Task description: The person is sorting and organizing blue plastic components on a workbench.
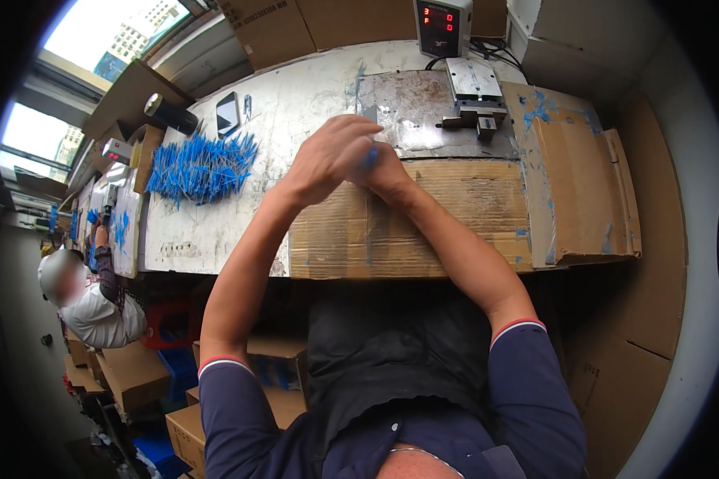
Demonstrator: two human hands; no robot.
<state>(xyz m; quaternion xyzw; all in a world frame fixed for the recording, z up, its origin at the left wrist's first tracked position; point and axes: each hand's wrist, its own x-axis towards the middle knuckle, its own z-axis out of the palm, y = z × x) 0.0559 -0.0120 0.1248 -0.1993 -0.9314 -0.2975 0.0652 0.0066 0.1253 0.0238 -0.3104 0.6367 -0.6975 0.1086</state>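
Observation:
My left hand and my right hand are together over the far edge of the cardboard sheet. The left lies partly across the right, its fingers bent and smeared by motion. A small blue piece shows between them at my right fingers, which are closed around it; its kind is too blurred to tell. To the left of my hands lies a heap of thin blue strips with pale, wire-like stems. Ahead and to the right, a small metal machine stands on a scuffed metal plate, apart from both hands.
A display box with red digits stands behind the machine. A phone and a dark cylinder lie beyond the heap. A taped cardboard box borders the right side. Another person sits at the far left.

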